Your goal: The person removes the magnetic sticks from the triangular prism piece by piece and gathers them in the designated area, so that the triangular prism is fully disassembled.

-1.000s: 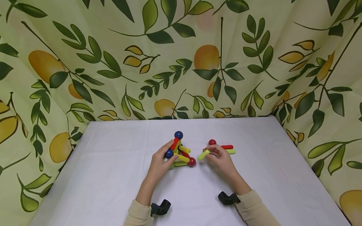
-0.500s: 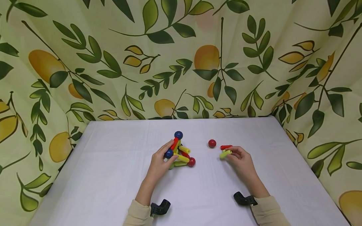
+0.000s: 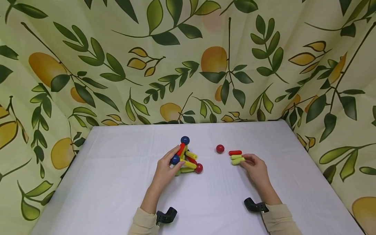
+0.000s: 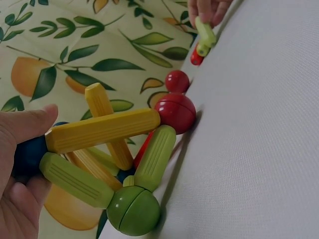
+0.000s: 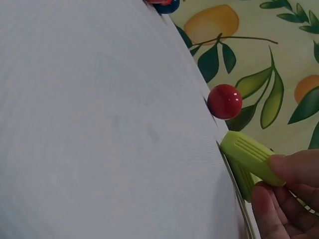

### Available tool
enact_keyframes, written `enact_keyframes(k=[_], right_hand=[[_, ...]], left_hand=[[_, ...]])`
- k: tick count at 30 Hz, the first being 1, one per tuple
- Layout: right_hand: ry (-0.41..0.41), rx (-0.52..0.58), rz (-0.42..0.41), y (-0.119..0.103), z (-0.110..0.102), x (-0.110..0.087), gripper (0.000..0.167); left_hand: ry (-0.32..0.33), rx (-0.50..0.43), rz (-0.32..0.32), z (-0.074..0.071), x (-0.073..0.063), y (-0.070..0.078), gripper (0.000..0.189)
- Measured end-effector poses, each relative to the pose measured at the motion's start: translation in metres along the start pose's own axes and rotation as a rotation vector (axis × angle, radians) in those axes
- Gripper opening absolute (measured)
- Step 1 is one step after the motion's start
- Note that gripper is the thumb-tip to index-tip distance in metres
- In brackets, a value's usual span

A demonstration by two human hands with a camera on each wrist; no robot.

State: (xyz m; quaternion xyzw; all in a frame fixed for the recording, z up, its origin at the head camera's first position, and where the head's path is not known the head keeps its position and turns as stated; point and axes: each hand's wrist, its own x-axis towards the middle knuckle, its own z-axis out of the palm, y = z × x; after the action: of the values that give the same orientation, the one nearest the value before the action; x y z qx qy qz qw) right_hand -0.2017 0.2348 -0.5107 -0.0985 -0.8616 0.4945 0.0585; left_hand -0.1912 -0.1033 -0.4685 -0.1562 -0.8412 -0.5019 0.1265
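Your left hand (image 3: pixel 166 169) grips the stick-and-ball frame (image 3: pixel 189 163) on the desk (image 3: pixel 209 206); your right hand (image 3: pixel 256 167) pinches a lime stick (image 5: pixel 250 156) just beside a second stick (image 5: pixel 242 180), which a sideways slip could send skidding.

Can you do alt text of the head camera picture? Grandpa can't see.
A person's left hand holds a frame of colourful sticks and balls on a white table, while the right hand pinches a light green stick. Another green stick, a red stick and a red ball lie nearby.
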Motion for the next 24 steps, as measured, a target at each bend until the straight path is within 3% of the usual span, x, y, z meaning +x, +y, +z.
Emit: enact_keyframes(k=[9,24], right_hand=[[0.042,-0.085,-0.007,0.0035,-0.0019,-0.0025,0.028],[0.118,-0.112,-0.070,0.0058,0.0007,-0.0002,0.032]], left_hand=[[-0.001,0.001,-0.004,0.0004,0.0000,0.0000,0.058],[-0.006,-0.002,-0.022,0.0001,0.0002,0.0009,0.058]])
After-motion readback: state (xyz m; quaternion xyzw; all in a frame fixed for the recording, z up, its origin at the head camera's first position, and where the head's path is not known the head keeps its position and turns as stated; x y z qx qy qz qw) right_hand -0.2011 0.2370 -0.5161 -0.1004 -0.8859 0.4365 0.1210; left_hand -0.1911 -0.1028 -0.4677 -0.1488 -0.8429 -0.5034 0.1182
